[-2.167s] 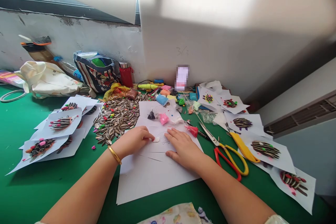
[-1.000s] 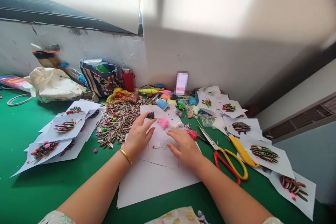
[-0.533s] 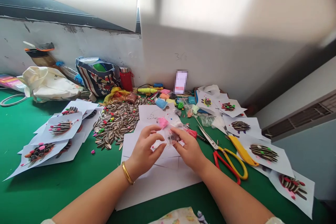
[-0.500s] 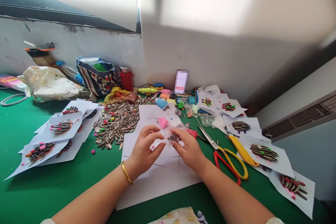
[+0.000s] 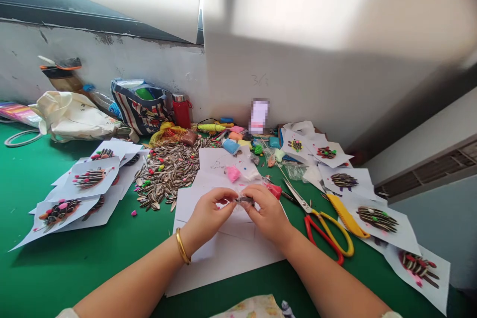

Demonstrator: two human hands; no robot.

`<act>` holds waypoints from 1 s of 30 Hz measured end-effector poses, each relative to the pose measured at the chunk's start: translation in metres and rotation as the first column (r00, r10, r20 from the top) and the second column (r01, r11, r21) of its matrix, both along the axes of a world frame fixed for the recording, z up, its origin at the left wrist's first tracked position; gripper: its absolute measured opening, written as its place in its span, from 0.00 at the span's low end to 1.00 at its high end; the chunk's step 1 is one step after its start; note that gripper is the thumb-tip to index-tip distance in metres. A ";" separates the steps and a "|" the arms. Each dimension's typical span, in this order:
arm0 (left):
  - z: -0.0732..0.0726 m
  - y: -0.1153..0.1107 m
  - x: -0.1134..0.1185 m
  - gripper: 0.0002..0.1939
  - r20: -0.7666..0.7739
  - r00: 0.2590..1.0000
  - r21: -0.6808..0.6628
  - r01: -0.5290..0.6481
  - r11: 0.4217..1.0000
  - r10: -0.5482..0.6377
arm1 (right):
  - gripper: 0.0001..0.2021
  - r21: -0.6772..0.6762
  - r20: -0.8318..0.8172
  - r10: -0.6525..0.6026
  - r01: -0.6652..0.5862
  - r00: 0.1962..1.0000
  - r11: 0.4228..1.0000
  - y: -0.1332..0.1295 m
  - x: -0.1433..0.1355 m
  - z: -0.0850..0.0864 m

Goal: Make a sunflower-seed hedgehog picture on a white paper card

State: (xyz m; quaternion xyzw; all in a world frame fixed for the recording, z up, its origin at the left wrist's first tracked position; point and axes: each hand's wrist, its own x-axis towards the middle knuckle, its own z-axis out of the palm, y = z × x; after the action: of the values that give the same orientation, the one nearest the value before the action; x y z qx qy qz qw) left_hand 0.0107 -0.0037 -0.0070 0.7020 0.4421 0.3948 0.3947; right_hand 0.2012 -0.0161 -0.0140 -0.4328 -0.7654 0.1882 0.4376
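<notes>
Over the stacked white paper (image 5: 227, 273), both my hands meet at a small clear plastic bag with a dark lump in it (image 5: 245, 199). My right hand (image 5: 269, 216) holds the bag between thumb and fingers. Thumb and fingertips of my left hand (image 5: 204, 218) pinch its near edge; a gold bangle circles that wrist. Just beyond the fingers lies pink clay (image 5: 233, 174) in clear wrapping. Behind it, a sheet with a pencil outline (image 5: 219, 161) rests on the stack. Red clay (image 5: 275, 190) sits beside my right hand.
Sunflower seeds (image 5: 167, 171) form a pile at left, near seed-and-clay pictures on paper (image 5: 89, 179). Scissors (image 5: 346, 248) and a yellow box cutter (image 5: 347, 214) lie at right, beside more pictures (image 5: 378, 218). Bags, a red bottle (image 5: 182, 112) and a blurred phone (image 5: 259, 117) stand along the wall.
My left fingers have come in from beside the bag and now pinch its edge. The bag sits slightly lower, and the view has shifted a little.
</notes>
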 end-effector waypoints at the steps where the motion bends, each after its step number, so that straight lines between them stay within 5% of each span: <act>1: 0.000 0.001 0.000 0.07 0.038 0.999 -0.004 0.002 1.000 -0.002 | 0.08 -0.012 0.010 0.007 -0.007 1.000 1.000 0.000 0.000 0.000; 5: 0.002 0.001 0.000 0.11 0.065 0.998 0.092 0.013 0.996 -0.019 | 0.11 -0.032 0.030 0.016 -0.015 0.999 0.999 0.000 -0.002 -0.002; 11: 0.007 -0.001 -0.002 0.16 -0.111 0.994 0.289 0.012 0.957 0.021 | 0.08 0.002 0.066 -0.057 0.057 0.996 0.998 -0.001 -0.001 0.000; 18: 0.007 -0.002 -0.001 0.05 -0.162 0.986 0.340 0.018 0.940 0.040 | 0.07 -0.055 0.069 -0.009 0.012 0.998 0.998 -0.002 -0.002 -0.001; 25: 0.007 -0.001 -0.004 0.09 -0.226 0.971 0.402 0.021 0.915 0.077 | 0.08 -0.057 0.030 -0.086 0.087 0.996 0.995 -0.002 -0.003 -0.003; 30: 0.005 0.002 -0.005 0.09 -0.329 0.935 0.444 0.029 0.895 0.133 | 0.08 -0.064 0.038 -0.030 0.033 0.999 0.997 -0.002 -0.003 -0.004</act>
State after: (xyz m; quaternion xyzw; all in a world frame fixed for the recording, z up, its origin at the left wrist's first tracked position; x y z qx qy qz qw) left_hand 0.0052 -0.0015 -0.0025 0.8199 0.4228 0.3639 0.1288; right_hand 0.1978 -0.0179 -0.0178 -0.4622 -0.7598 0.1981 0.4121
